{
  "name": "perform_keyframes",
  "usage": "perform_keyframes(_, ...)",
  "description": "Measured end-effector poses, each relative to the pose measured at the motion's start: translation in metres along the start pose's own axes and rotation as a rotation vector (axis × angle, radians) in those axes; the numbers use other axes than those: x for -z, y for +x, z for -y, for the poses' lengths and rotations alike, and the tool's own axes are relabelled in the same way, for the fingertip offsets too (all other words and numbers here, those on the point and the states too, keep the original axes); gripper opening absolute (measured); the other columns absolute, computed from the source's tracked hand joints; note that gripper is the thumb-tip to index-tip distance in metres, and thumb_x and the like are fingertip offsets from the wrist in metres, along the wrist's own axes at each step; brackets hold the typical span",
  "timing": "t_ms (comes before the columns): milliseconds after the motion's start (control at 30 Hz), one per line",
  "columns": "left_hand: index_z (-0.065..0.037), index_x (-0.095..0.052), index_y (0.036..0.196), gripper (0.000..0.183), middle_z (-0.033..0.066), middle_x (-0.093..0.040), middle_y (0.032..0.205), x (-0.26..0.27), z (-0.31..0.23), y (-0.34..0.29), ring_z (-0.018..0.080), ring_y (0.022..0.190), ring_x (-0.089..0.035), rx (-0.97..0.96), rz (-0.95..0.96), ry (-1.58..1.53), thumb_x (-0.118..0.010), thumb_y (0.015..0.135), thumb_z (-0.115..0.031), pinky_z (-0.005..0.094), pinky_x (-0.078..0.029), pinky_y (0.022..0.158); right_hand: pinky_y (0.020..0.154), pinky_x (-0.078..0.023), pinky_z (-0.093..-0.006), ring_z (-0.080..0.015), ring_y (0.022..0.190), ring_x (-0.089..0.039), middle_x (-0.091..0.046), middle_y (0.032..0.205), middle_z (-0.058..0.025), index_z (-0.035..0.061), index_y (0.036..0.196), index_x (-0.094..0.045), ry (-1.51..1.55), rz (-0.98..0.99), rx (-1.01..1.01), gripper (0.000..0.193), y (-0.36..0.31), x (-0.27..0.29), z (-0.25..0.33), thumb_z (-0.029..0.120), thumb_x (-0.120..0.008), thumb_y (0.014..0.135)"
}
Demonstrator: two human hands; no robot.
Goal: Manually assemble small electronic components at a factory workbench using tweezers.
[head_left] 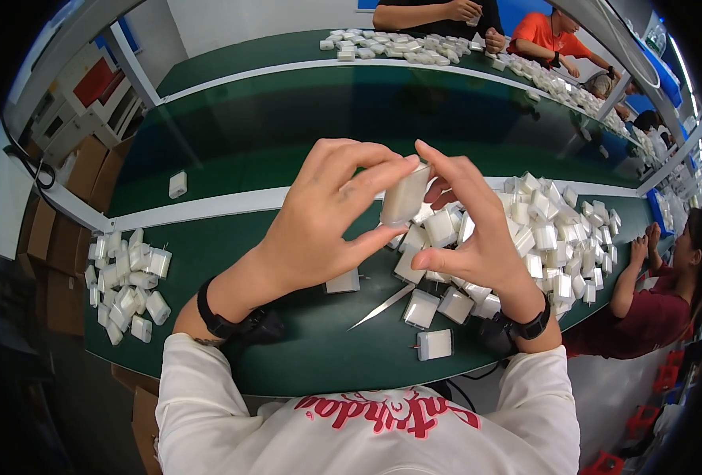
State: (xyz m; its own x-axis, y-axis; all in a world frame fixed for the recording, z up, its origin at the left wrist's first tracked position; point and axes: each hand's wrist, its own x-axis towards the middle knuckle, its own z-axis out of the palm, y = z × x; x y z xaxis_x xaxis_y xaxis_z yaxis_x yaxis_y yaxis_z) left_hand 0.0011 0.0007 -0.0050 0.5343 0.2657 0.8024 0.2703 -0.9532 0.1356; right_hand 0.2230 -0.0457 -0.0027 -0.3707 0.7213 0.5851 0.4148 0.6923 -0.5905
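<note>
My left hand (327,206) pinches a small white block in a clear plastic case (404,196) between thumb and fingers. It is raised above the green table, standing upright with a slight tilt. Beside it is my right hand (477,229), its thumb and index finger spread wide. The right index fingertip is close to the block's upper edge; whether it touches, I cannot tell. Silver pointed tweezers (382,305) lie beneath my hands. Near them are loose blocks, one a cased white block (434,345) with a thin pin at its side.
A large heap of white blocks (553,245) covers the table's right side; a smaller pile (125,285) lies at left. One block (177,184) sits beyond the white rail (208,210). Several people work around the tables, one close at right (652,317). Cardboard boxes (62,273) stand at left.
</note>
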Motion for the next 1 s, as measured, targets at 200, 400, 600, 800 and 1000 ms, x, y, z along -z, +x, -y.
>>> perform_keyframes(200, -0.004, -0.058, 0.13, 0.076, 0.0116, -0.058, 0.115, -0.005, -0.011, 0.001, 0.0295, 0.101, -0.056, 0.132, 0.046, -0.203, -0.089, 0.063, -0.02, 0.0388, -0.049, 0.086, 0.083, -0.049, -0.0297, -0.0126, 0.098, -0.06, -0.062, 0.115, -0.0124, 0.0036, 0.149, -0.034, 0.364, 0.021, -0.215, 0.063, -0.011, -0.018, -0.006, 0.014, -0.062, 0.093)
perform_keyframes(400, -0.004, -0.062, 0.124, 0.067, 0.0129, -0.06, 0.117, 0.005, -0.002, 0.0, 0.0261, 0.104, -0.061, 0.179, 0.081, -0.241, -0.088, 0.063, -0.016, 0.0353, -0.051, 0.087, 0.086, -0.048, -0.0296, -0.0137, 0.098, -0.061, -0.063, 0.113, -0.0121, 0.0038, 0.149, -0.026, 0.788, 0.041, -0.352, 0.061, -0.01, -0.016, 0.0, 0.008, -0.056, 0.096)
perform_keyframes(600, -0.002, -0.056, 0.131, 0.072, 0.0147, -0.062, 0.118, 0.003, -0.002, 0.002, 0.0235, 0.103, -0.062, 0.163, 0.012, -0.322, -0.085, 0.065, -0.009, 0.0343, -0.054, 0.089, 0.085, -0.049, -0.0282, -0.0144, 0.095, -0.063, -0.064, 0.109, -0.0109, 0.0019, 0.134, -0.038, 0.366, -0.021, -0.109, 0.075, -0.011, -0.014, -0.012, 0.01, -0.084, 0.076)
perform_keyframes(800, -0.005, -0.048, 0.14, 0.083, 0.0118, -0.065, 0.111, -0.002, -0.001, 0.0, 0.0247, 0.097, -0.061, 0.205, 0.009, -0.427, -0.085, 0.066, -0.011, 0.0339, -0.053, 0.085, 0.082, -0.05, -0.0276, -0.0137, 0.09, -0.064, -0.065, 0.105, -0.0095, 0.0022, 0.13, -0.041, 0.443, -0.034, -0.12, 0.072, -0.011, -0.016, -0.01, 0.011, -0.086, 0.074)
perform_keyframes(1000, -0.002, -0.048, 0.14, 0.084, 0.0105, -0.068, 0.108, 0.002, 0.0, -0.001, 0.0238, 0.094, -0.063, 0.098, 0.0, -0.308, -0.086, 0.066, -0.014, 0.0345, -0.052, 0.087, 0.079, -0.05, -0.0273, -0.0132, 0.086, -0.065, -0.067, 0.103, -0.0092, 0.0023, 0.13, -0.043, 0.341, -0.008, -0.049, 0.069, -0.014, -0.016, -0.016, 0.013, -0.085, 0.076)
